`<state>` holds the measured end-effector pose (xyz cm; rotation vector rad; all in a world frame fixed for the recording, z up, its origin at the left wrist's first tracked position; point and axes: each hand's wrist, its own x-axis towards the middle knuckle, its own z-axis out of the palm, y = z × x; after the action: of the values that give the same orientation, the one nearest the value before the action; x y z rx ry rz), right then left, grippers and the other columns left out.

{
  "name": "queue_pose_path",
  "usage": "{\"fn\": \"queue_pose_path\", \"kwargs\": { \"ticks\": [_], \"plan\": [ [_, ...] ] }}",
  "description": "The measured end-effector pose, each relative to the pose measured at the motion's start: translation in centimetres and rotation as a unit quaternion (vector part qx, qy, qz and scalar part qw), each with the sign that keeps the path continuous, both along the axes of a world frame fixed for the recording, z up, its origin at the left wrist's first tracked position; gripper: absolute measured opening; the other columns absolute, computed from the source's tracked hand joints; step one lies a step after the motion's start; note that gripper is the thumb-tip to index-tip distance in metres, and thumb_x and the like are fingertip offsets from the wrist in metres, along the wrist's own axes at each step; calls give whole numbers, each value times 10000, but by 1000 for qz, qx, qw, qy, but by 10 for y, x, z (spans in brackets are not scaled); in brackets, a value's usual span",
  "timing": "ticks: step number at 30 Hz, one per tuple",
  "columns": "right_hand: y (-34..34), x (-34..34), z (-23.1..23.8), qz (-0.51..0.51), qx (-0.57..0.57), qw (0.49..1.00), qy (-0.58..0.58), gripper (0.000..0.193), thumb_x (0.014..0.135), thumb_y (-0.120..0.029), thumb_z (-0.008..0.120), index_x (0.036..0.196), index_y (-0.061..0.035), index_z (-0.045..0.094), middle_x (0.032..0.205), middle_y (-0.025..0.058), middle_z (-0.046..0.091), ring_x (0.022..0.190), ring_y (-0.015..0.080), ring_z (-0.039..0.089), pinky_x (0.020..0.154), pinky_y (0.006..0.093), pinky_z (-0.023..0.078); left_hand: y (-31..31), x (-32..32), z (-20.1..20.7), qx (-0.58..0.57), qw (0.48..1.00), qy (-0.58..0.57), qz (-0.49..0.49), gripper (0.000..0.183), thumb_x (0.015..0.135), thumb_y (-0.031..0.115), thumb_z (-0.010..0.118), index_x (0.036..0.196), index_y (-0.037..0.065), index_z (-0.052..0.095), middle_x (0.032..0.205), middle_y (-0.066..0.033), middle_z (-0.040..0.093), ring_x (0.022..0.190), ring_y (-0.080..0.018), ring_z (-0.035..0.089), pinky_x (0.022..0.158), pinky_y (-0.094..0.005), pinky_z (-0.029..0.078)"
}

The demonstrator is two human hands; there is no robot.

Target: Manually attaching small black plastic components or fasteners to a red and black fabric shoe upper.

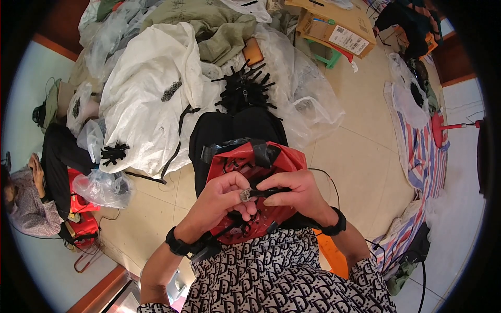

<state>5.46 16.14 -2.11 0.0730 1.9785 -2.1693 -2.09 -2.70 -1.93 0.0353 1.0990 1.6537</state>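
Note:
Both hands meet over a red plastic bag (289, 157) spread across my lap, with black tape along its upper edge. My left hand (225, 194) pinches a small silvery metal piece (245, 195) between thumb and fingers. From that piece a short black strap (269, 192) runs to the right, and my right hand (300, 194) grips it with thumb and forefinger. Whether the two parts are joined cannot be made out. Small dark pieces lie in the bag under my hands. Beyond my knees sits a heap of short black straps (244, 93).
A white sack (148, 94) holds a small dark metallic pile (171, 91) and a black strap bundle (115, 154). A cardboard box (334, 31) rests on a green stool (326, 55). Striped sheeting (417, 146) covers floor at right. Another person (34, 201) sits at left.

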Motion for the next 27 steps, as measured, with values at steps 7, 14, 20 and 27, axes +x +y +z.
{"fn": "queue_pose_path", "kwargs": {
  "ticks": [7, 14, 20, 27],
  "plan": [
    [0, 2, -3, -23, -54, 998, -34, 263, 629, 41, 674, 888, 21, 630, 753, 9, 620, 647, 37, 530, 547, 169, 396, 4, -3, -1, 13, 1000, 18, 13, 127, 825, 112, 535, 862, 11, 467, 879, -119, 561, 693, -176, 609, 577, -273, 523],
    [-1, 1, 1, -45, -53, 997, -24, 233, 638, 14, 689, 861, 33, 626, 749, 31, 631, 647, 52, 551, 549, 172, 416, 4, -3, -2, 24, 1000, 6, 14, 92, 846, 82, 499, 880, -1, 475, 849, -121, 582, 718, -170, 609, 661, -260, 513],
    [-1, 0, 1, 5, 78, 994, 75, 233, 682, -25, 655, 911, -7, 617, 784, 56, 636, 680, 93, 598, 605, 203, 463, 7, -3, 1, -29, 997, 64, -45, 60, 838, 47, 474, 868, -5, 473, 793, -110, 603, 716, -155, 610, 664, -248, 507],
    [-5, -1, -6, 47, 133, 985, 102, 354, 681, -32, 608, 1032, -74, 595, 795, 80, 636, 665, 171, 619, 600, 246, 476, 9, -1, 8, -152, 969, 182, -73, 31, 819, 4, 448, 833, -13, 470, 760, -103, 600, 666, -137, 619, 555, -225, 507]
  ]
}}
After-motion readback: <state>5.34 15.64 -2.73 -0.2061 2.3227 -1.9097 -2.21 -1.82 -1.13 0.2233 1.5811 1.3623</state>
